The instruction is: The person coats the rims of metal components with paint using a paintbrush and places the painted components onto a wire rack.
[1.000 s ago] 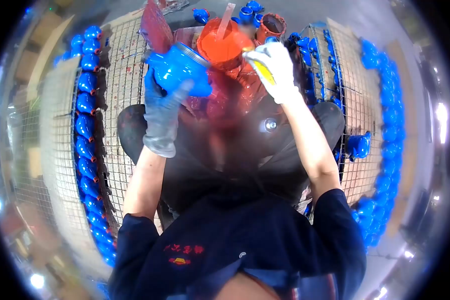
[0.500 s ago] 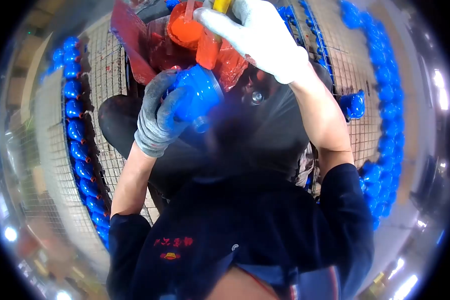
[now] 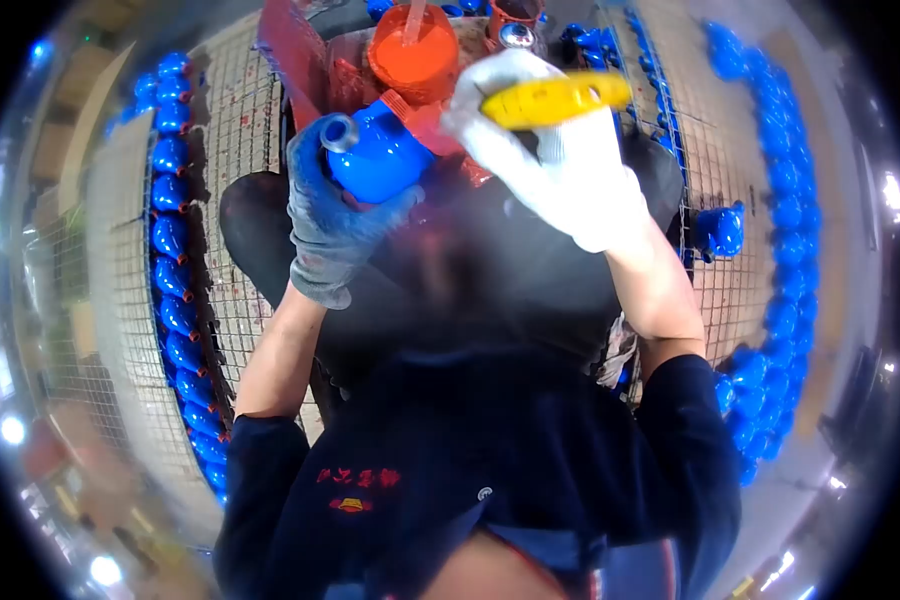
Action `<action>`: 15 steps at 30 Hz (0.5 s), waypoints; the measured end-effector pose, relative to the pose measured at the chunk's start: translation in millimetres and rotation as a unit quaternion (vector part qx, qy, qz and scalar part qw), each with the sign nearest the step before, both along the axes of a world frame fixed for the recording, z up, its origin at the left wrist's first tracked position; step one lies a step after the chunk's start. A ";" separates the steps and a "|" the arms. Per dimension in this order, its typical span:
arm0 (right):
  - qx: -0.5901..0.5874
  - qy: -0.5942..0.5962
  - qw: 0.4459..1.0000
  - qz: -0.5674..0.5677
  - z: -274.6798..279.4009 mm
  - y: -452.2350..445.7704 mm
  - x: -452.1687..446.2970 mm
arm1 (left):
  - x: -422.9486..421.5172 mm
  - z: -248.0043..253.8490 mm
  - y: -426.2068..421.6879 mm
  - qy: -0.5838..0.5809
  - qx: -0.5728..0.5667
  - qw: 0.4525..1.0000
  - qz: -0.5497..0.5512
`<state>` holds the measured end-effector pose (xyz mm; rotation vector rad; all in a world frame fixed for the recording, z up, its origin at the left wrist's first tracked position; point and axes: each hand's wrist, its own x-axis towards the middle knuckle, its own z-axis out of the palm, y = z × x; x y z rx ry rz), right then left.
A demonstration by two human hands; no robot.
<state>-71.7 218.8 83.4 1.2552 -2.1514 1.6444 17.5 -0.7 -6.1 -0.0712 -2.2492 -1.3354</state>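
My left hand (image 3: pixel 322 235), in a grey glove smeared with blue, is wrapped round a glossy blue rounded metal part (image 3: pixel 382 158) with a short open pipe end facing up. In a white glove, my right hand (image 3: pixel 560 175) grips a paintbrush (image 3: pixel 560 98) by its yellow handle. The brush's red-coated end meets the upper right rim of the blue part, where a threaded edge looks orange-red. Just beyond the hands, a round pot (image 3: pixel 415 50) holds orange-red paint with a stick standing in it.
Rows of blue parts stand on wire mesh at the left (image 3: pixel 170 237) and right (image 3: pixel 785 215). One single blue part (image 3: pixel 718 230) sits nearer my right knee. A red-stained panel (image 3: pixel 292 45) rises beside the paint pot.
The blue part has turned, its pipe end swinging from lower right to upper left. My right hand has come down and the brush handle now lies nearly level. The paint pot shows more fully.
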 end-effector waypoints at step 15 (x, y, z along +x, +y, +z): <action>-0.050 0.105 0.977 0.177 -20.9 15.0 -41.7 | -8.7 24.6 -35.4 -0.188 0.774 0.537 -0.277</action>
